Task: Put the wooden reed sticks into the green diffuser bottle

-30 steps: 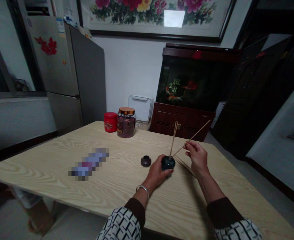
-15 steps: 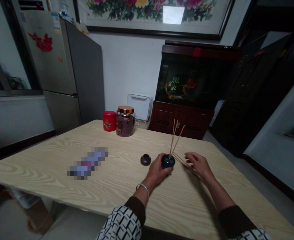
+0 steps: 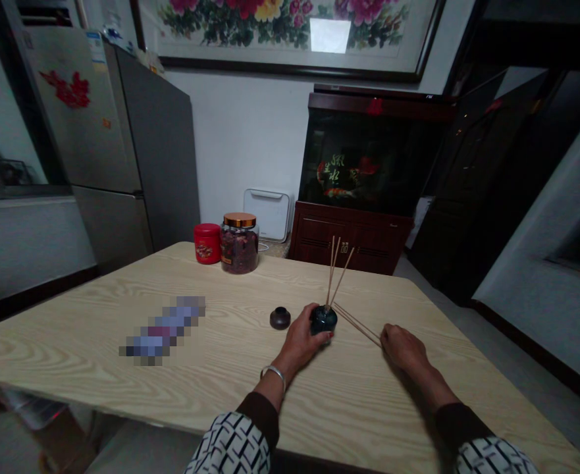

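My left hand point(image 3: 300, 337) is wrapped round a small dark glass diffuser bottle point(image 3: 325, 321) standing on the table. Several thin reed sticks point(image 3: 340, 278) rise from its neck, fanned slightly apart. To the right of the bottle, a few more reed sticks point(image 3: 356, 322) lie slantwise along the tabletop. Curled fingers of my right hand point(image 3: 404, 347) are closed at the near end of these loose sticks; the fingertips are partly hidden. A round dark brown cap point(image 3: 280, 319) rests just left of my left hand.
On the wooden table point(image 3: 210, 388), a red canister point(image 3: 207, 243) and a copper-lidded jar point(image 3: 239, 245) stand at the back. A blurred-out bluish item point(image 3: 166, 331) lies on the left. Beyond are a fridge point(image 3: 161, 158) and a fish tank point(image 3: 369, 164).
My right hand has gone from loosely opened fingers above the loose sticks to closed fingers at their near end, moving lower and slightly right. My left hand stays on the bottle.
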The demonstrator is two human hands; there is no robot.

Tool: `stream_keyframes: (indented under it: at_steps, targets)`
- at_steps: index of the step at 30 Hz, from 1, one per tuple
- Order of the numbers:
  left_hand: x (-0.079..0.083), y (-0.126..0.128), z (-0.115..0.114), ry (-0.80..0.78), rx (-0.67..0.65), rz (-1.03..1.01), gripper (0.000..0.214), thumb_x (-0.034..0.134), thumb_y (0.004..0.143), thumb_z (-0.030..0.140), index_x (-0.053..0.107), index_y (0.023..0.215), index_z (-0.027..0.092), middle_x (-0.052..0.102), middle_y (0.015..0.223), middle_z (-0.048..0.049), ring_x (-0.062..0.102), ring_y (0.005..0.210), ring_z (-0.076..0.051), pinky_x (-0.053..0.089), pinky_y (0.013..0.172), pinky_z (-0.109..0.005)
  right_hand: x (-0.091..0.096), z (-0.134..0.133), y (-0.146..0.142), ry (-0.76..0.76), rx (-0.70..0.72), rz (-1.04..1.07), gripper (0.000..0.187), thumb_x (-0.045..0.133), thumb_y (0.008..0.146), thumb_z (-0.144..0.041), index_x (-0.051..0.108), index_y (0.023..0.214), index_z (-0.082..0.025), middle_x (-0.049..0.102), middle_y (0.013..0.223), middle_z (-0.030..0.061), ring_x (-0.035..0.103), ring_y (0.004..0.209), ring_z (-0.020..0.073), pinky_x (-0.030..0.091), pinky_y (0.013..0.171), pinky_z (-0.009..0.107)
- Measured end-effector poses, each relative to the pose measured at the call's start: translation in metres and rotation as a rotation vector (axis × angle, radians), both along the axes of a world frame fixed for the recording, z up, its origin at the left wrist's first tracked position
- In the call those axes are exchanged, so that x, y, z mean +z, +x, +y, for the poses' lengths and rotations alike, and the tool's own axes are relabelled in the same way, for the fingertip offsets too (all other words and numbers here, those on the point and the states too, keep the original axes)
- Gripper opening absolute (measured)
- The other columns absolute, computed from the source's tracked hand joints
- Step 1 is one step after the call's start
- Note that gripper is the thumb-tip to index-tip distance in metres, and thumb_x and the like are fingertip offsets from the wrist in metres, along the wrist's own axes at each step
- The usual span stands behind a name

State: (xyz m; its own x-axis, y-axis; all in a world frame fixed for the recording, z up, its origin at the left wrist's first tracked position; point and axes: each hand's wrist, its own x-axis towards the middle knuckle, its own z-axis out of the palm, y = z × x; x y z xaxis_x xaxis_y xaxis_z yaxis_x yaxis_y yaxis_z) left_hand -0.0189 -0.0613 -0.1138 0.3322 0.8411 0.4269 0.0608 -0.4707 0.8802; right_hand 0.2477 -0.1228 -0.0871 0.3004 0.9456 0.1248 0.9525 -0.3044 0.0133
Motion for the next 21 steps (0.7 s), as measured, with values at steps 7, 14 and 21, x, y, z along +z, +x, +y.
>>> stream_keyframes:
  at_steps: [7, 14, 21]
  targets:
    - [0.004, 0.000, -0.002, -0.032, 0.002, -0.018, 0.066, 0.075, 0.067, 0.022, 0.048, 0.128, 0.022, 0.062, 0.119, -0.0075, 0.059, 0.107, -0.024, 0.046, 0.096, -0.036, 0.021, -0.002, 0.009, 0.209, 0.028, 0.090, 0.020, 0.043, 0.087, -0.026, 0.062, 0.085, -0.018, 0.068, 0.082, 0.0096, 0.062, 0.076, 0.0202, 0.034, 0.061, 0.028]
    - [0.002, -0.002, -0.001, -0.012, 0.016, -0.013, 0.067, 0.075, 0.067, 0.022, 0.048, 0.128, 0.023, 0.061, 0.121, -0.0071, 0.058, 0.109, -0.024, 0.045, 0.097, -0.036, 0.064, 0.015, -0.019, 0.704, 0.004, 1.250, 0.042, 0.068, 0.067, -0.037, 0.066, 0.103, -0.017, 0.068, 0.091, 0.0078, 0.059, 0.069, 0.0154, 0.041, 0.051, 0.023]
    - [-0.001, -0.001, 0.002, 0.020, 0.021, 0.002, 0.068, 0.075, 0.067, 0.024, 0.046, 0.129, 0.023, 0.061, 0.120, -0.0063, 0.058, 0.108, -0.022, 0.045, 0.095, -0.033, 0.073, 0.030, -0.082, 0.839, 0.141, 1.545, 0.033, 0.076, 0.064, -0.034, 0.067, 0.090, -0.016, 0.069, 0.089, 0.0074, 0.065, 0.075, 0.0150, 0.043, 0.049, 0.018]
